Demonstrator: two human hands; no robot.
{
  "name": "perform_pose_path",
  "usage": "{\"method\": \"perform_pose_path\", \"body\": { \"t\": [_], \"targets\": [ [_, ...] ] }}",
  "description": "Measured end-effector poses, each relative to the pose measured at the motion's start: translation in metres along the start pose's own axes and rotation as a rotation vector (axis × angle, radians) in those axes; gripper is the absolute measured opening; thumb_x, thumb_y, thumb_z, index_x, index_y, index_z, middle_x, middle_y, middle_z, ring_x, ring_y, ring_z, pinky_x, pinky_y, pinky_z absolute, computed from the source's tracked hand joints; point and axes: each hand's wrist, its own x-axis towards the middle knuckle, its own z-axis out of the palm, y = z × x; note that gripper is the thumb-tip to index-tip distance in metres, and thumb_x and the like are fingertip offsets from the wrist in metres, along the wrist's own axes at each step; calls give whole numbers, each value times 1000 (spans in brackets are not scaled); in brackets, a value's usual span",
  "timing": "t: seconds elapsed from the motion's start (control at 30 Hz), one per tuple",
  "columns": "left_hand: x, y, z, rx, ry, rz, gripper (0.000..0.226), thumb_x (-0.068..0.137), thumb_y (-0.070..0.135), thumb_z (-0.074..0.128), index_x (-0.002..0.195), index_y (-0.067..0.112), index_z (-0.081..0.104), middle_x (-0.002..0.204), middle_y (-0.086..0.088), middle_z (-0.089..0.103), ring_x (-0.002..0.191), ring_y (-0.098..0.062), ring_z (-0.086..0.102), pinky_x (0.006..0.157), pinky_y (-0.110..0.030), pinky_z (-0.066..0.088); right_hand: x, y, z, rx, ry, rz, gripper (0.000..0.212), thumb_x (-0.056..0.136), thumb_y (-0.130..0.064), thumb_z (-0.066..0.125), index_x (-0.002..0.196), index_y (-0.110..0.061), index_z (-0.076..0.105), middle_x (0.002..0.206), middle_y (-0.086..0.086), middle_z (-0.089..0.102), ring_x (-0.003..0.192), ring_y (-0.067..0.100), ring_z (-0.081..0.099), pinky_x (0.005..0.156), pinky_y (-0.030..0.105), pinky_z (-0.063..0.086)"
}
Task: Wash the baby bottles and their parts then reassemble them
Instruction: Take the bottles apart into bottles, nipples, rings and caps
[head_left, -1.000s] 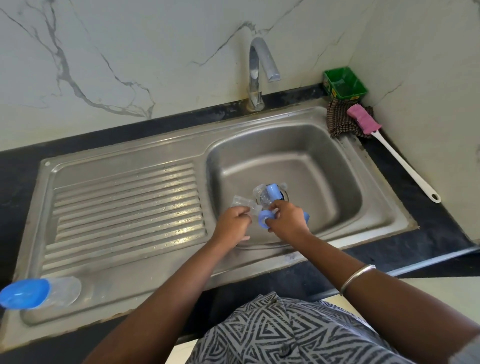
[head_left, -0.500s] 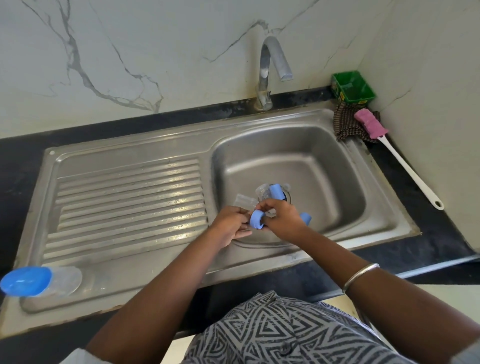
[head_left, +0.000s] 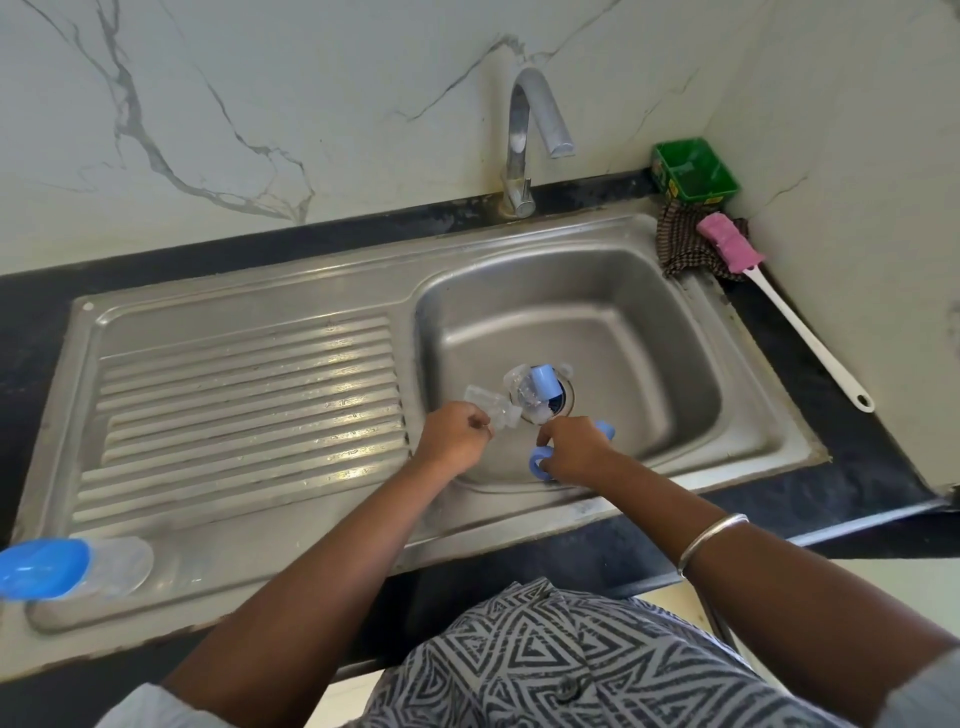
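Both hands reach into the sink basin. Left hand curls round a clear bottle; right hand pinches a blue ring, its fingers hiding another blue part behind. More clear and blue parts pile on the drain, too jumbled to tell apart. A capped bottle lies on the drainboard, cut off at left. The green box label is unreadable.
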Motion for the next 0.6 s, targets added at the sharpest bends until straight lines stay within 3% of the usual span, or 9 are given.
{"method": "perform_pose_path", "body": {
  "t": [0.1,0.23,0.3,0.43,0.6],
  "targets": [
    [-8,-2,-4,-8,12,49,18,93,22,66,107,15,74,105,5,72,94,-6,63,80,-15,40,2,-6,3,-39,-37,-15,36,94,-25,61,128,-15,64,123,7,67,113,25,61,93,32,49],
    [-16,-8,-15,-80,106,91,13,94,22,64,100,17,75,97,9,70,89,-3,60,76,-12,39,5,-14,5,41,-23,-38,44,93,-26,65,135,-16,58,127,9,63,114,25,60,89,29,47],
    [-20,-14,-23,-156,146,88,12,93,20,64,98,18,75,89,11,68,85,-5,62,72,-11,41,8,-22,6,71,-9,-38,42,91,-29,67,132,-19,60,122,8,65,112,25,61,91,30,48],
    [-28,-32,-40,-369,198,31,19,89,13,61,83,27,73,81,5,72,83,-16,70,73,-29,51,5,-58,-3,167,85,-55,28,89,-40,62,115,-29,66,103,1,69,92,23,67,85,36,57],
    [-46,-56,-66,-612,277,-80,18,89,7,58,84,17,72,83,-2,73,74,-16,69,60,-22,50,-10,-129,-16,198,228,-239,20,92,-33,56,105,-28,71,102,-4,72,95,19,66,82,29,52]
  ]
}}
